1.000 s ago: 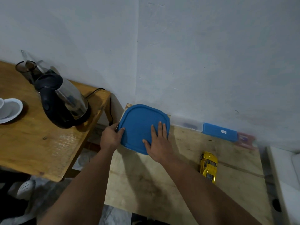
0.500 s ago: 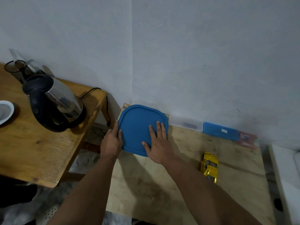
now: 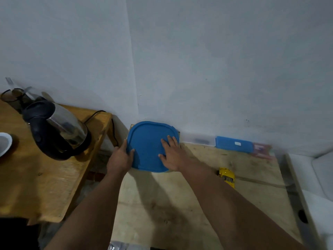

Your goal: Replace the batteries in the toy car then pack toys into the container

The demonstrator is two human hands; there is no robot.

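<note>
Seen from the head camera, looking down and forward, a pale plywood table [image 3: 162, 210] stands against a white wall. At its far left corner sits a square container closed by a blue plastic lid with rounded corners [image 3: 146, 143]; only the lid shows, the body beneath being hidden. The left hand [image 3: 120, 158] is placed at the lid's left edge, its thumb laid over the rim and its fingers curled down the side, so the lid is gripped there. The right hand [image 3: 172, 154] is laid flat on the lid's right half, fingers straight and spread, holding nothing and only pressing.

A small yellow toy car [image 3: 227, 176] lies on the table to the right of the container, well apart from both hands and partly hidden by the right forearm. Against the wall a long narrow blue plastic box [image 3: 233, 146] is seen, with a clear box to its left; their contents cannot be made out.

The lid is judged to be about to be lifted off. It is best freed by peeling up at the left rim while the container is steadied from above, then easing that pressure as the seal gives. A sudden jerk could tip whatever is inside.

On a separate wooden table at left, a steel and black electric kettle [image 3: 57, 130] stands.
</note>
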